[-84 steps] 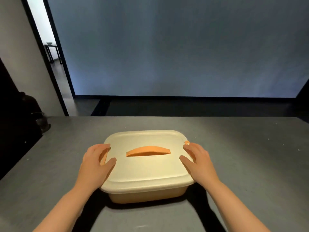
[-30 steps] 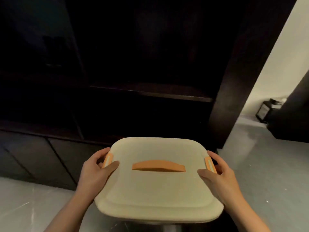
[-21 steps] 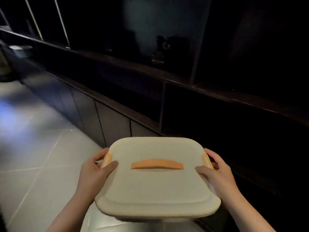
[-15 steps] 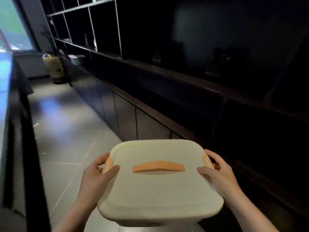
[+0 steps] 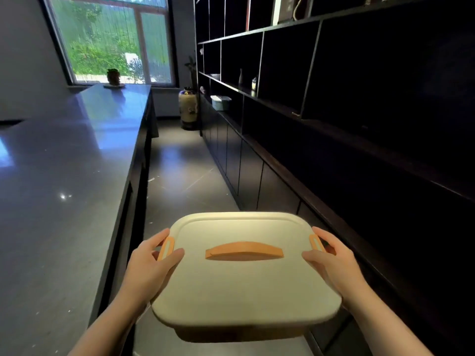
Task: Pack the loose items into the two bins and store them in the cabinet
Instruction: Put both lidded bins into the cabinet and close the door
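A cream bin [image 5: 244,286] with a closed lid, an orange top handle and orange side latches hangs in the air in front of me. My left hand [image 5: 149,265] grips its left edge, thumb on the lid beside the latch. My right hand [image 5: 334,260] grips the right edge the same way. A dark cabinet [image 5: 347,129] with open shelves above and closed doors below runs along the right. A second, pale bin [image 5: 221,102] sits far off on one of its shelves.
A long dark counter [image 5: 64,176] runs along my left. Between it and the cabinet a grey tiled aisle [image 5: 180,176] leads to a large vase [image 5: 189,109] and a window. Small bottles stand on the far shelves.
The bin was lifted off the table and carried along as my view swung left along the cabinet. Both hands keep the same grip on its sides.
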{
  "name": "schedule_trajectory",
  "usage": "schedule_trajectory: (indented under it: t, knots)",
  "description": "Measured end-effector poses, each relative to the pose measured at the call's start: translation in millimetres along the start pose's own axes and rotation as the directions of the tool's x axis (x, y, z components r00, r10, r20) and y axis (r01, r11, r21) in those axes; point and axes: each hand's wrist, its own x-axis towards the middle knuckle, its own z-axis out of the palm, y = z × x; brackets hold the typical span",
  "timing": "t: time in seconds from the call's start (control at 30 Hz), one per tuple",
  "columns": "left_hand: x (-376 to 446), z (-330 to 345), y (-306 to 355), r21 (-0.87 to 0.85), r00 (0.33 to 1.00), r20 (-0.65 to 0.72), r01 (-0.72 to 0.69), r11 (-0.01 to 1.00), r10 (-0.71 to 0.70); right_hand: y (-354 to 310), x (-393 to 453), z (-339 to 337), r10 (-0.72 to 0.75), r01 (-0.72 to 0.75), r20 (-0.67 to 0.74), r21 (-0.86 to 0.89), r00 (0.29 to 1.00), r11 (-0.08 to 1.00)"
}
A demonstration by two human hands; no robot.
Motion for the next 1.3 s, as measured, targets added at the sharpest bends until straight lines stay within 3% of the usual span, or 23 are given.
schedule_trajectory:
  t: [0.33,0.57,1.03,1.3]
  knots:
    - [135.2,32.6,-31.0,0.084,0.962,-0.245,0.14,0.987,-0.116,-20.1,187.6,64.8,-0.077,0.094,0.16,-0.101,0.984,0.99]
    - [248.3,33.8,-55.0,0.091,0.932,-0.329,0.192,0.977,-0.153,-49.4,314.9,124.5,-0.091,0.123,0.242,-0.119,0.966,0.985]
    - [568.0,-9.2,-114.3,0.092,0.969,-0.231,0.109,0.99,-0.086,-106.0,550.3,297.7,-0.071,0.083,0.151,-0.076,0.986,0.994]
    - [742.5,14.9,-134.1,0.078,0.983,-0.178,0.071,0.994,-0.056,-130.6,691.9,354.1,-0.062,0.064,0.083,-0.026,0.995,0.998]
